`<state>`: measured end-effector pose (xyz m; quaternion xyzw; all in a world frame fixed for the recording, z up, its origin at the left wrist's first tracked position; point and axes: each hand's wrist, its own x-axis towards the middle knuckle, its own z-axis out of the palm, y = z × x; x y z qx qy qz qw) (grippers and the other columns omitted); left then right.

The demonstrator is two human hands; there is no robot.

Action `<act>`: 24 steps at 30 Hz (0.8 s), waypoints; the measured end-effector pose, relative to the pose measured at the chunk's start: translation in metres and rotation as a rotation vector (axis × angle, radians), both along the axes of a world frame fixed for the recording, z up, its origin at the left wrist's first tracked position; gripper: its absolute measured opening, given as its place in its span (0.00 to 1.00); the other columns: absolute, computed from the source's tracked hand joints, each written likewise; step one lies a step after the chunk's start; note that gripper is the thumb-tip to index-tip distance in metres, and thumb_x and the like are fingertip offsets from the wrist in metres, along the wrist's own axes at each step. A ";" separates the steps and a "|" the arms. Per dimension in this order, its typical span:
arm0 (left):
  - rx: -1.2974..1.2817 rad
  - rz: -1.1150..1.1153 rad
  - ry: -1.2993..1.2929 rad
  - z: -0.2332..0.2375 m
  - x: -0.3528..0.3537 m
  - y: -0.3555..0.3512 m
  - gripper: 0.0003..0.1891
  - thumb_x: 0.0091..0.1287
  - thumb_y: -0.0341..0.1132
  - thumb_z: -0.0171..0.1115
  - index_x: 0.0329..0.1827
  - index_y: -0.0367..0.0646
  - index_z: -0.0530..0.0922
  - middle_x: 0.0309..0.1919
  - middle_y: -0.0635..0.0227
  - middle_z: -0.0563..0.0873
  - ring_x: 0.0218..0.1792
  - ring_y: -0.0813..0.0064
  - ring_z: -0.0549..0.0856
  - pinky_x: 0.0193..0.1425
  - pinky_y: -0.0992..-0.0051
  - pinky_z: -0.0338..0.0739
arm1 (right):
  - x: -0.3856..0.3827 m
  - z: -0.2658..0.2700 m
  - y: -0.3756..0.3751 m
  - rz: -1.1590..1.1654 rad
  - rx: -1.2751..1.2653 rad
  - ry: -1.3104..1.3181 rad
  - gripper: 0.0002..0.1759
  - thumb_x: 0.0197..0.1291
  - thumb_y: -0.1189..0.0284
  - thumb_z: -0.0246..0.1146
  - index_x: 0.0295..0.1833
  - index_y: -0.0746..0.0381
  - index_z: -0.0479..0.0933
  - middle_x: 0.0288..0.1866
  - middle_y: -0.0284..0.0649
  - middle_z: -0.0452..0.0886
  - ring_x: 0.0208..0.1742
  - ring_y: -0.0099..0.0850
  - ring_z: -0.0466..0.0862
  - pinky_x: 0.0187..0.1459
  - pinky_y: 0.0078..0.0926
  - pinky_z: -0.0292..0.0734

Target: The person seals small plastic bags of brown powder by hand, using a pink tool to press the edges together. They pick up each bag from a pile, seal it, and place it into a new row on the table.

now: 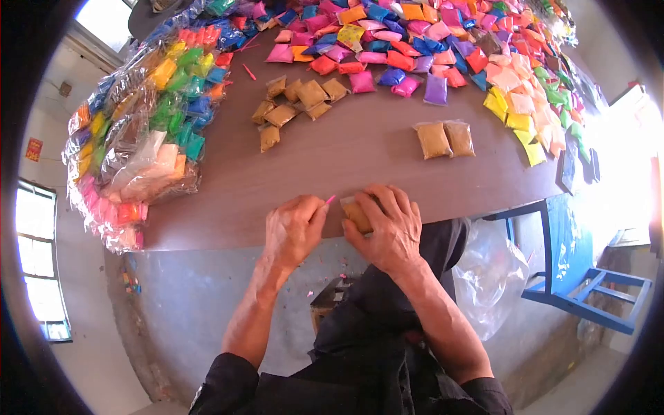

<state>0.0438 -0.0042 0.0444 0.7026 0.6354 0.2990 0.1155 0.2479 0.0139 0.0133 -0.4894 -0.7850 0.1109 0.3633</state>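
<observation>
Near the front edge of the brown table, my left hand [296, 225] is closed around a thin pink stick [330, 200], whose tip pokes out past the thumb and forefinger. Most of that stick is hidden in the fist. Just to its right, my right hand [391, 225] curls over a small clear packet of brown material [355, 216], fingers on top and thumb at the near side. Two more brown packets [444, 140] lie side by side farther back on the right. Several others form a loose group of brown packets [294, 104] behind my left hand.
Colourful packets [387, 41] cover the table's [228, 180] far side. Clear plastic bags [138, 138] of coloured packets heap on the left. Another pink stick [249, 72] lies near the back. A blue chair [581, 277] and a clear plastic bag [487, 277] are at the right.
</observation>
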 end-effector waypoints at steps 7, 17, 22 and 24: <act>0.029 0.066 0.072 -0.013 -0.010 0.000 0.05 0.76 0.33 0.71 0.40 0.43 0.87 0.34 0.57 0.91 0.36 0.46 0.91 0.40 0.51 0.84 | 0.007 0.002 -0.004 0.037 -0.009 -0.051 0.28 0.64 0.59 0.76 0.67 0.58 0.86 0.70 0.41 0.82 0.72 0.46 0.81 0.62 0.47 0.77; -0.008 0.112 -0.106 0.009 0.008 -0.028 0.05 0.75 0.29 0.74 0.41 0.38 0.88 0.30 0.54 0.90 0.28 0.62 0.89 0.35 0.63 0.81 | 0.036 0.002 0.006 0.279 -0.007 0.029 0.21 0.68 0.71 0.71 0.66 0.59 0.88 0.72 0.44 0.86 0.74 0.49 0.84 0.70 0.53 0.82; 0.047 0.072 -0.195 -0.002 0.038 -0.035 0.03 0.74 0.28 0.75 0.41 0.39 0.89 0.33 0.55 0.92 0.30 0.60 0.91 0.35 0.63 0.83 | 0.029 0.000 0.007 0.220 -0.023 0.072 0.22 0.66 0.70 0.77 0.65 0.59 0.89 0.70 0.40 0.89 0.70 0.48 0.87 0.68 0.49 0.82; 0.043 0.075 -0.144 -0.012 0.039 -0.033 0.03 0.74 0.28 0.75 0.42 0.39 0.89 0.33 0.55 0.92 0.31 0.57 0.92 0.36 0.62 0.83 | 0.026 0.001 0.006 0.195 -0.039 0.088 0.23 0.64 0.69 0.79 0.65 0.59 0.89 0.69 0.39 0.89 0.70 0.47 0.87 0.67 0.49 0.83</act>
